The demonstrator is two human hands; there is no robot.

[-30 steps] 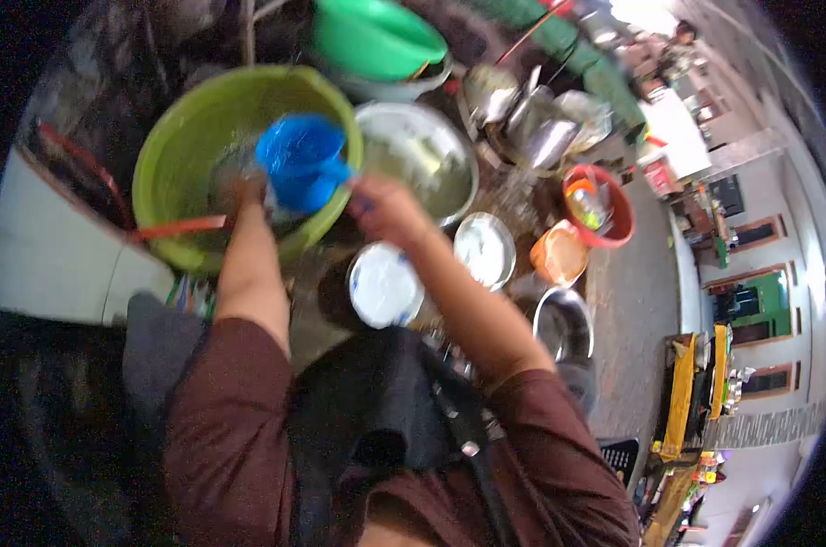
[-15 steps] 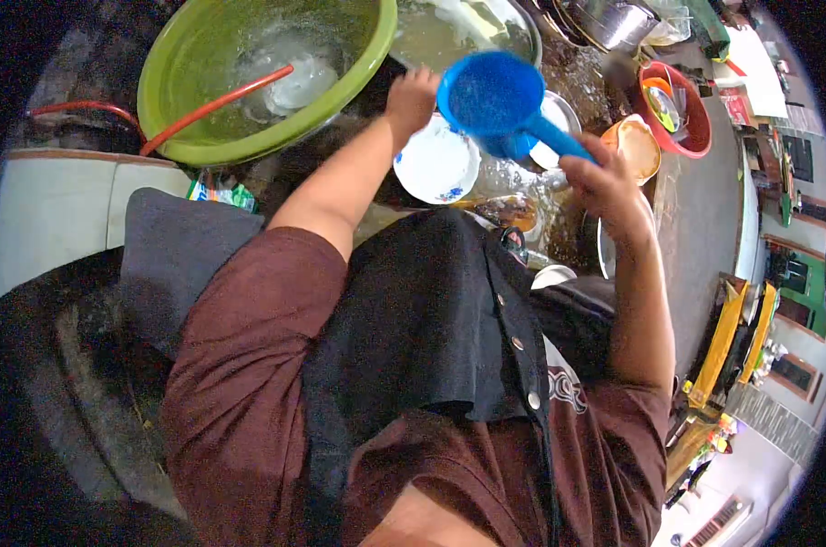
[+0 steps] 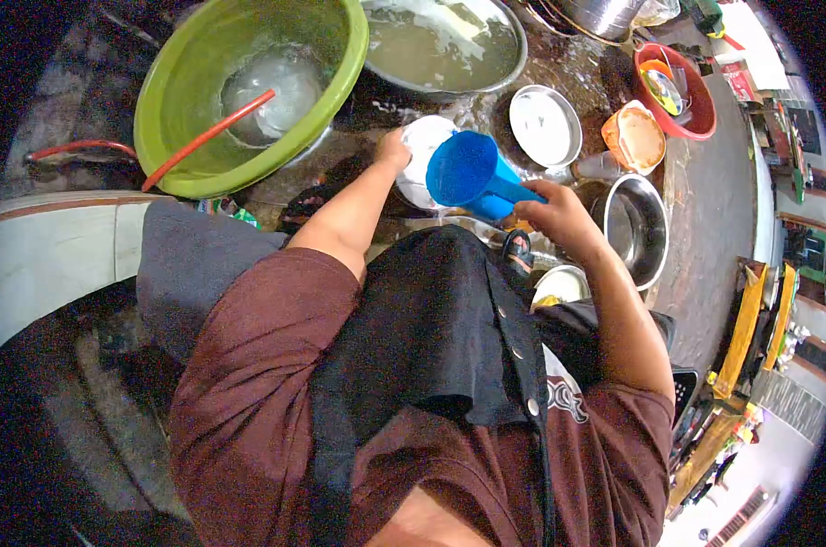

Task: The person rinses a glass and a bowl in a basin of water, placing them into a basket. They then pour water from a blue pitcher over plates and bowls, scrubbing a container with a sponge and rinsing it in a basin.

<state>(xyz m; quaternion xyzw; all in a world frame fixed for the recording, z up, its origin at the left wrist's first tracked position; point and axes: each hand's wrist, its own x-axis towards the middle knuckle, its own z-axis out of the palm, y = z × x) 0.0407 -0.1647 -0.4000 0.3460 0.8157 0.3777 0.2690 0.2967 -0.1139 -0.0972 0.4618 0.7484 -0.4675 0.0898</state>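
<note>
My right hand (image 3: 559,217) is wrapped round the handle of a blue water dipper (image 3: 461,173). The dipper's wide cup is tilted over a white plate (image 3: 420,150) and hides much of it. At the plate's left edge, my left hand (image 3: 395,150) is closed on the rim, its fingertips partly out of sight. Just beyond the hands stands a wide metal basin (image 3: 422,87) of cloudy water. On the left a large green tub (image 3: 340,114) holds clear water, with a red hose (image 3: 208,137) lying over its rim.
On the wet floor to the right are a round metal tray (image 3: 545,126), an orange container (image 3: 635,139), a steel pot (image 3: 633,232) and a red basin (image 3: 704,114) with dishes in it. A white bowl (image 3: 563,284) sits near my knee. A low tiled wall (image 3: 57,246) stands left.
My right hand has brought the dipper lower and a little left, over the plate. My left hand has come down to the plate's rim. The view has shifted slightly.
</note>
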